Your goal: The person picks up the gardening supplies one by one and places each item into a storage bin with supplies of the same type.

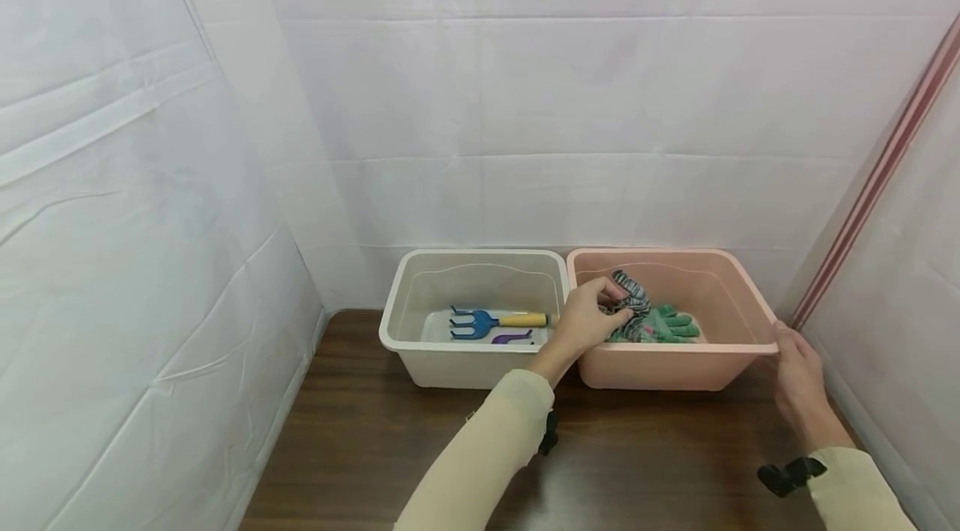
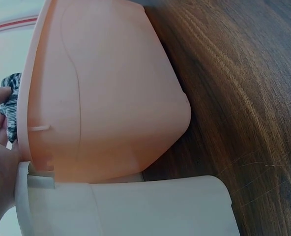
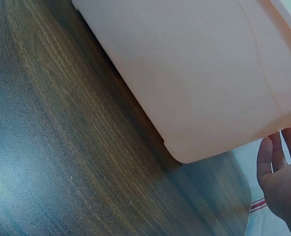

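My left hand [image 1: 592,314] reaches over the near left rim of the pink bin [image 1: 675,348]. Between its thumb and fingers it pinches a black-and-white knitted glove [image 1: 633,294], also visible as a striped bit of glove [image 2: 11,105] past the rim in the left wrist view. Below it in the bin lies a green glove [image 1: 671,323], partly covered by the knitted one. At the bin's right end, my right hand [image 1: 798,373] holds the rim. The right wrist view shows the fingers [image 3: 265,157] of that hand against the bin's outer wall.
A white bin [image 1: 465,346] stands against the pink one on the left. Inside are a blue hand fork [image 1: 472,323] with a yellow handle and a purple tool [image 1: 512,338]. Both bins rest on a dark wooden table [image 1: 360,431], with white sheeting [image 1: 465,97] behind and at both sides.
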`<state>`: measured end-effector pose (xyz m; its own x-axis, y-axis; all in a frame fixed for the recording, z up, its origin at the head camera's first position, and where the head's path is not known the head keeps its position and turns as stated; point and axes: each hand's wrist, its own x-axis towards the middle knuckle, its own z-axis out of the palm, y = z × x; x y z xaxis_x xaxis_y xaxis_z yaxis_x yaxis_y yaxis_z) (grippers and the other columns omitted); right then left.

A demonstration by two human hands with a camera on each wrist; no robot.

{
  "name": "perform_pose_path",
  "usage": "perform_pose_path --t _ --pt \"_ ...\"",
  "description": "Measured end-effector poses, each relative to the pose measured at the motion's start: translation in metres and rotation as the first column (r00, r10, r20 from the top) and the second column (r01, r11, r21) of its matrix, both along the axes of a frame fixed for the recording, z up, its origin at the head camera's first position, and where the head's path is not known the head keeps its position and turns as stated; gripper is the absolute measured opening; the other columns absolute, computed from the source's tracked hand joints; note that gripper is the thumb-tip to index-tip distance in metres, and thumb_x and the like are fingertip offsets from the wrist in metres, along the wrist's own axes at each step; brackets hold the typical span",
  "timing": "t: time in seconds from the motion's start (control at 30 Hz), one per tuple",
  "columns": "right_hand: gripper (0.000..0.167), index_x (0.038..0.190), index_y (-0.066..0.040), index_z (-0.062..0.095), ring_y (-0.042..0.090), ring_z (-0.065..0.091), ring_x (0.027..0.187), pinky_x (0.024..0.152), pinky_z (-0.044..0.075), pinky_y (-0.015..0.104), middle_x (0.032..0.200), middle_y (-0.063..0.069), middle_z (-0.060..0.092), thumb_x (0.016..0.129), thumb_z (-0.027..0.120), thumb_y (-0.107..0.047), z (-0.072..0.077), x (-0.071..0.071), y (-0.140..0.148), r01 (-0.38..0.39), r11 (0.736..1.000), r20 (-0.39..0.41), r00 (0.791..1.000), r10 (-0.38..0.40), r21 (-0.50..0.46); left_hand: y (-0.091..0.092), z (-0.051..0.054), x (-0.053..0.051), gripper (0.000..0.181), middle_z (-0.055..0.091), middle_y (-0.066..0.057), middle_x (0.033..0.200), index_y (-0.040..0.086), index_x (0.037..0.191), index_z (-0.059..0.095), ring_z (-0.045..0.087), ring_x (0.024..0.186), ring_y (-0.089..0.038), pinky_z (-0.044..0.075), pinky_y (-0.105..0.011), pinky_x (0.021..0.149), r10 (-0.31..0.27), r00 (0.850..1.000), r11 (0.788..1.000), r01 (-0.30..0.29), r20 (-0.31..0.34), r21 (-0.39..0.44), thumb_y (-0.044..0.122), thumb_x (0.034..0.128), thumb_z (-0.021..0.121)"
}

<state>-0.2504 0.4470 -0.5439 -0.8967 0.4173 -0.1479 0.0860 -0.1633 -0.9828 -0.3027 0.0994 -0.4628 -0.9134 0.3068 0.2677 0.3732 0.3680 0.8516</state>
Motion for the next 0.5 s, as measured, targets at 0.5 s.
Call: perform_pose_path --t 0.5 --pt "0.08 0.168 -0.012 0.029 0.016 0.045 0.143 0.115 0.041 0.03 0.171 0.016 0.028 0.107 0.054 -0.057 -0.0009 -0.0015 -0.0023 0.0 1.0 0.032 0.999 -0.001 0.026 -0.0031 -0.0006 0.0018 0.024 0.074 -0.003 0.112 0.013 0.116 0.071 0.071 0.102 -0.014 0.055 -0.021 0.083 -0.044 0.999 0.996 0.042 0.023 0.083 0.02 0.0958 0.082"
